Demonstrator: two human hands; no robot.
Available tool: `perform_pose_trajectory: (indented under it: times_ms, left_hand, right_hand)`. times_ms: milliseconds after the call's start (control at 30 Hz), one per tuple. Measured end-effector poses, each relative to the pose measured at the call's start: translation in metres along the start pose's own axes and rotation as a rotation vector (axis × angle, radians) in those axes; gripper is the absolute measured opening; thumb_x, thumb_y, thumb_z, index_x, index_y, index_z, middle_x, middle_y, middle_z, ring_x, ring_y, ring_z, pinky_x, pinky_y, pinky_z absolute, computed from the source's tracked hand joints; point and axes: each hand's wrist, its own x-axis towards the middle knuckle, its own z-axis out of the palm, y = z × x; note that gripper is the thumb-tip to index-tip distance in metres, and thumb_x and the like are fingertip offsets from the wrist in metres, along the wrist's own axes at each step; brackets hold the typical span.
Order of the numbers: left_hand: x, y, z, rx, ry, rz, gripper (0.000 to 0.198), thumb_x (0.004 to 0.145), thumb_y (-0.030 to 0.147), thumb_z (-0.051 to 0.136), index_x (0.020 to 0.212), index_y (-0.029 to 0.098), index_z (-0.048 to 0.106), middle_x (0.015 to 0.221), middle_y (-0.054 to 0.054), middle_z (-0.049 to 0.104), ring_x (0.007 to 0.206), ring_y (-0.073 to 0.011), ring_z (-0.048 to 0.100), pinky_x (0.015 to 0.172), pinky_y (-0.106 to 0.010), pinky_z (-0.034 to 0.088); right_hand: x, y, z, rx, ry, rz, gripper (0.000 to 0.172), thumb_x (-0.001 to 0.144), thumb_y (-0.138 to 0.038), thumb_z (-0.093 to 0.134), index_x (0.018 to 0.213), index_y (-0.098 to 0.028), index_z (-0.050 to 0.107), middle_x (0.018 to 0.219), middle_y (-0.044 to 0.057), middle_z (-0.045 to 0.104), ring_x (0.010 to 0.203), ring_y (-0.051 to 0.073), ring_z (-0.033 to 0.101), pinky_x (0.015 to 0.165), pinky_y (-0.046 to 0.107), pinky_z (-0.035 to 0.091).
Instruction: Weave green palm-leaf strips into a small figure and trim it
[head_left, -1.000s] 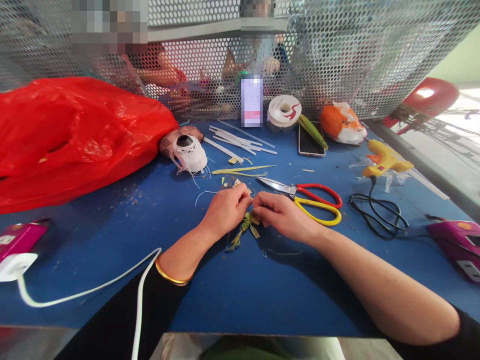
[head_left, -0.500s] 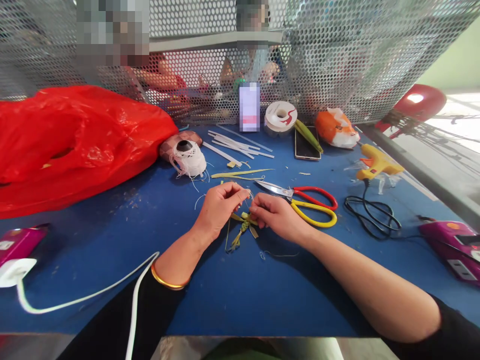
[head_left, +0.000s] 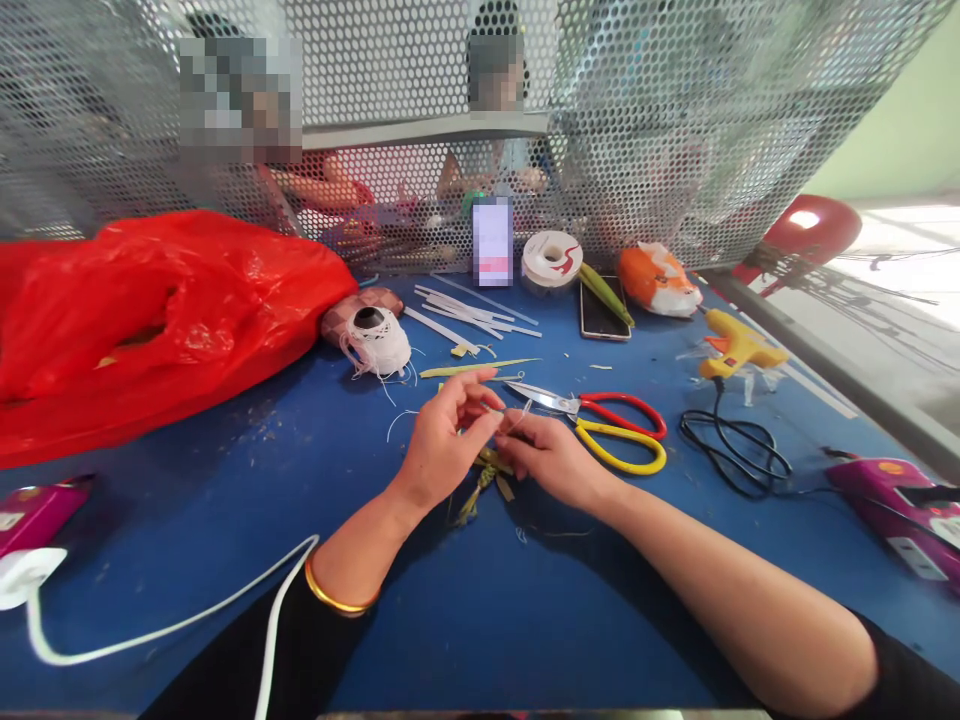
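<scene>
My left hand [head_left: 450, 430] is bent inward, its thumb and fingers closing on a thin pale thread at the fingertips. My right hand [head_left: 551, 455] pinches the same white thread [head_left: 527, 406], of which a short loop sticks up above the fingers. Just below both hands is a small knotted green-yellow braided leaf piece [head_left: 486, 478] with a frayed tail, partly covered by the fingers. Scissors [head_left: 592, 412] with one red and one yellow handle lie open beyond my right hand. A strip of pale green leaf [head_left: 476, 368] rests beyond the fingertips.
A white thread cone [head_left: 384, 345] and a red plastic bag [head_left: 172, 320] lie left. White strips [head_left: 472, 312], a ribbon spool [head_left: 553, 260], a phone [head_left: 604, 312] and a tissue pack [head_left: 660, 280] lie behind. A yellow glue gun [head_left: 739, 348] with its cord stands right. A white cable [head_left: 180, 606] crosses my left sleeve.
The fingers of my left hand have loosened and lifted a little. A white loop now rises over my right hand. The whole view has tilted slightly, so things sit lower.
</scene>
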Motion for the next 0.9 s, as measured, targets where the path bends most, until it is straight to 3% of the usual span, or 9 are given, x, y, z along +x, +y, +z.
perform_pose_trajectory:
  times_ms: [67,133,233,600,767,900]
  left_hand:
    - [0.002,-0.005,-0.002,0.120,-0.014,-0.077,0.028,0.074,0.013,0.056,0.101,0.018,0.063,0.089,-0.004,0.068,0.078,-0.0160,0.064,0.072,-0.029,0.052]
    - [0.004,-0.008,-0.005,0.186,-0.136,-0.137,0.022,0.069,0.009,0.054,0.086,0.018,0.065,0.083,-0.003,0.070,0.075,-0.0163,0.064,0.072,-0.029,0.051]
    - [0.004,-0.008,-0.006,0.221,-0.237,-0.168,0.018,0.068,0.012,0.056,0.082,0.019,0.065,0.076,-0.001,0.069,0.068,-0.0153,0.062,0.066,-0.027,0.049]
    - [0.001,0.000,-0.005,0.379,-0.221,-0.125,0.007,0.067,0.014,0.058,0.070,0.020,0.061,0.060,0.004,0.059,0.056,-0.0118,0.052,0.054,-0.023,0.039]
    - [0.001,-0.006,-0.002,0.244,-0.188,-0.134,0.009,0.070,0.015,0.056,0.076,0.019,0.062,0.070,0.001,0.065,0.063,-0.0138,0.058,0.060,-0.025,0.044]
    - [0.003,-0.012,-0.003,0.151,-0.237,-0.182,0.005,0.071,0.017,0.058,0.075,0.019,0.061,0.070,0.000,0.066,0.065,-0.0145,0.061,0.063,-0.026,0.046]
  right_hand:
    - [0.001,0.000,0.000,0.077,-0.007,0.006,0.017,0.087,-0.031,0.051,0.073,-0.022,0.048,0.063,-0.005,0.048,0.053,0.011,0.048,0.054,0.025,0.040]
    - [0.001,-0.001,-0.001,0.099,0.002,0.000,0.021,0.087,-0.034,0.051,0.071,-0.021,0.047,0.061,-0.006,0.047,0.052,0.010,0.047,0.053,0.025,0.038]
    - [0.001,-0.002,-0.001,0.095,0.021,0.007,0.024,0.086,-0.037,0.053,0.069,-0.021,0.047,0.059,-0.006,0.046,0.051,0.010,0.046,0.051,0.024,0.036]
    - [0.001,-0.002,-0.001,0.120,0.072,0.040,0.026,0.086,-0.039,0.055,0.070,-0.020,0.051,0.058,-0.005,0.050,0.050,0.009,0.048,0.050,0.023,0.036]
    - [0.002,0.005,-0.002,0.129,0.084,0.043,0.025,0.086,-0.041,0.056,0.073,-0.020,0.051,0.058,-0.005,0.051,0.050,0.010,0.049,0.050,0.023,0.037]
    - [0.002,0.005,-0.002,0.118,0.083,0.053,0.027,0.087,-0.043,0.055,0.073,-0.020,0.051,0.057,-0.005,0.052,0.050,0.010,0.048,0.050,0.023,0.037]
